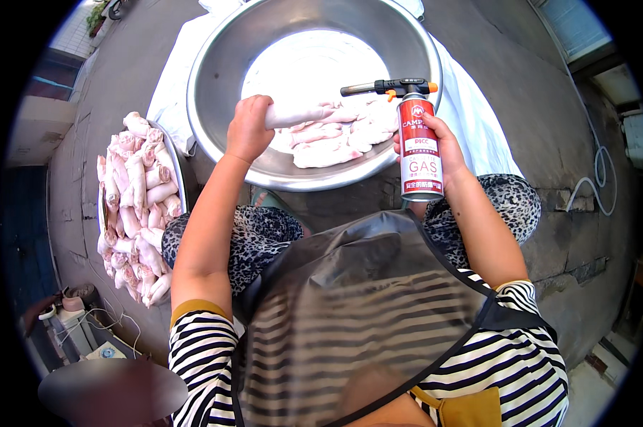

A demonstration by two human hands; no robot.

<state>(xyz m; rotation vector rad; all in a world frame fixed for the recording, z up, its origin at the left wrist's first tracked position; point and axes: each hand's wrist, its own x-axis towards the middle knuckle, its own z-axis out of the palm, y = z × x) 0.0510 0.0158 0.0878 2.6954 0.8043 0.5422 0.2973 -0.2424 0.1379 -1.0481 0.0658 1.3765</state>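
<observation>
At a round steel basin (213, 82), the left hand (249, 129) clasps a pale, fleshy trotter (296, 114), probably slippery, best held endwise; the right hand (449, 148) grasps a red cylindrical gas torch (417, 135).

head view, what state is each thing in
left grip, closed around a trotter
right grip, closed around the gas torch
trotter, held roughly level
gas torch, upright; no flame visible
basin, open, partly filled
side tub, heaped full
hose, looped on the ground
apron, worn
</observation>
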